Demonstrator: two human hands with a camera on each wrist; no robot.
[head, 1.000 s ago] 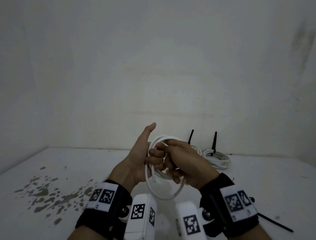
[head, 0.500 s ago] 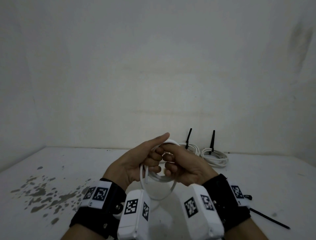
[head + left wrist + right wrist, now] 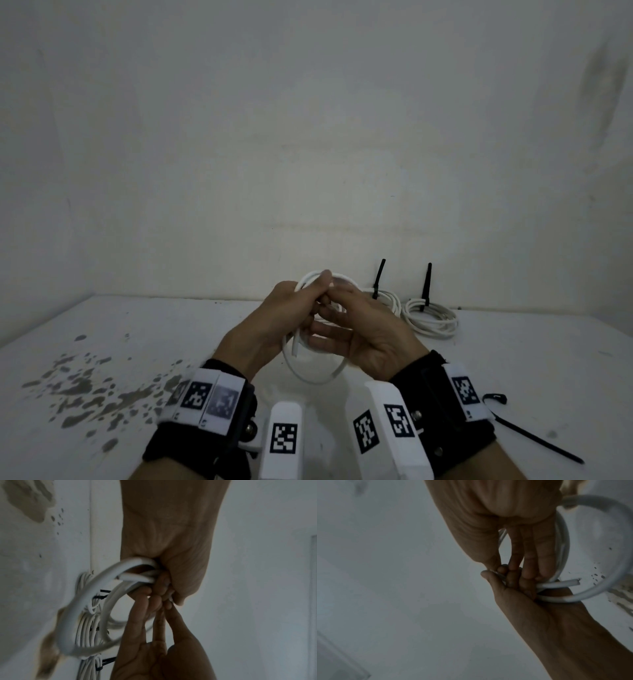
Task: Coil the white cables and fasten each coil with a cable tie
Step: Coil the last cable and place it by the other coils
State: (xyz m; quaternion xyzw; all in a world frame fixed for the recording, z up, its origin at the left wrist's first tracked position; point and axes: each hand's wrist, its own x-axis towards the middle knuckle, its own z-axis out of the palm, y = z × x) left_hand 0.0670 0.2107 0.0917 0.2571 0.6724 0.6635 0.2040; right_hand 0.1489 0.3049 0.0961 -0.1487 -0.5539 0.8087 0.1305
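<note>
Behind both hands (image 3: pixel 342 325), 2 tied coils (image 3: pixel 430 315) rest against wall (image 3: pixel 308 154).

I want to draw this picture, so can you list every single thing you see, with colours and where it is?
Held cable coil: one, white, in the air between both hands, no tie on it.
Tied coils: two, white, at the back by the wall, each with a black cable tie sticking up.
Loose cable tie: one, black, lying on the table at the right.
Table: one, white, dark stains at the left.
Wall: white, behind.
Wrist cameras: two, white, on black straps.
Left hand: holds the coil.
Right hand: on the coil.
</note>
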